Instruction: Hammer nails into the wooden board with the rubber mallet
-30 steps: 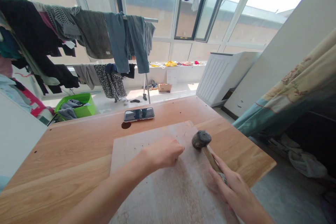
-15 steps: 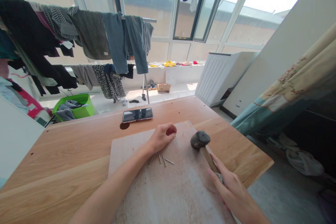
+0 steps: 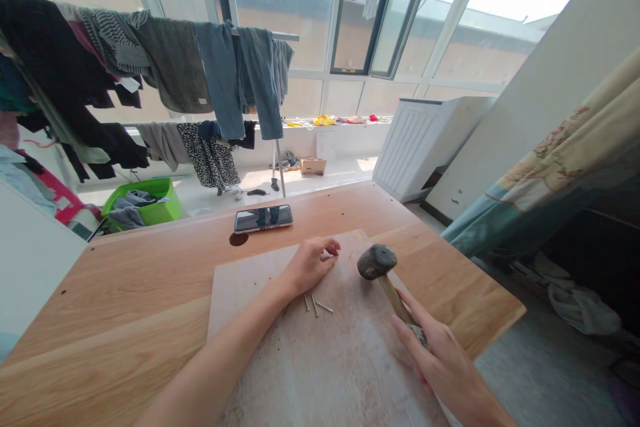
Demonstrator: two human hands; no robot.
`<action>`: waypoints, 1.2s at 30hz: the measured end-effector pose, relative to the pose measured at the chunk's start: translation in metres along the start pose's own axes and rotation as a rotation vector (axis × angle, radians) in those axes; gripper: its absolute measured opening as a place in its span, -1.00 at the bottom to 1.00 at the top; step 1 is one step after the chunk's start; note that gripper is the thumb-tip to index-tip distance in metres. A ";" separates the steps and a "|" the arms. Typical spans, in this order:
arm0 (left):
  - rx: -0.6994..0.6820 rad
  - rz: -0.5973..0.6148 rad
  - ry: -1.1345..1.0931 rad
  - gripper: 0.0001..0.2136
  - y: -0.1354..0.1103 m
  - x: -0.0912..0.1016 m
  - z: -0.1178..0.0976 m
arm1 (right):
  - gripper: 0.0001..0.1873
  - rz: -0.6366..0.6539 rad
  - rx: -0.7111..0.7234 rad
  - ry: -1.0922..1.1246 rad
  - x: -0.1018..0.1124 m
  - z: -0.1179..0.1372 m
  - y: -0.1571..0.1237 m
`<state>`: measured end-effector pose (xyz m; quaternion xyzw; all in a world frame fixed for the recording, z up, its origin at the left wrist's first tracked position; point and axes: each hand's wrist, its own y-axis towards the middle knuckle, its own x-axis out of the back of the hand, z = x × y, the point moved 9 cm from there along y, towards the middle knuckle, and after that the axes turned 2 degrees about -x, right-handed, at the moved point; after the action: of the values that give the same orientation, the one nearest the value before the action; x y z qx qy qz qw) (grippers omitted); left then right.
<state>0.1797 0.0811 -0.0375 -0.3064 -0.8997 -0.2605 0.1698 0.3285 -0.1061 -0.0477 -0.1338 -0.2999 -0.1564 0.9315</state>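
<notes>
My right hand point(image 3: 434, 347) is wrapped round the wooden handle of a hammer point(image 3: 377, 261). Its blunt dark head is over the right edge of a pale wooden board point(image 3: 320, 360). My left hand point(image 3: 311, 265) rests on the board's far part with fingers curled and tips close together; whether something small is between them I cannot make out. Just right of those fingertips, a thin nail point(image 3: 351, 253) appears to stand in the board. Several loose nails point(image 3: 315, 305) lie below my left wrist, one partly covered by the forearm.
The board lies on a wooden table point(image 3: 125, 293). A phone point(image 3: 263, 218) lies beyond it, near a round hole point(image 3: 239, 239). Past the table are a drying rack with clothes point(image 3: 215, 73), a green basket point(image 3: 167, 203) and a white cabinet-like unit point(image 3: 425, 140). A curtain point(image 3: 550, 160) hangs at right.
The hammer head has shifted slightly left, towards my left hand. My left fingers have drawn closer together, narrowing the gap inside their curl. The loose nails remain where they were.
</notes>
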 end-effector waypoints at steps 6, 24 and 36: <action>0.057 0.009 -0.075 -0.80 0.001 -0.001 0.002 | -0.40 -0.057 0.240 -0.130 -0.002 0.040 0.015; -0.025 0.036 0.173 -0.73 -0.009 0.012 -0.024 | -0.33 0.008 0.232 -0.201 -0.012 0.041 0.016; -0.570 0.484 1.006 -0.90 -0.084 -0.044 -0.101 | -0.20 0.064 0.076 -0.200 -0.001 -0.011 -0.005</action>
<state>0.1736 -0.0536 -0.0072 -0.3744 -0.5097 -0.5569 0.5384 0.3319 -0.1138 -0.0564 -0.1231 -0.3928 -0.1008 0.9058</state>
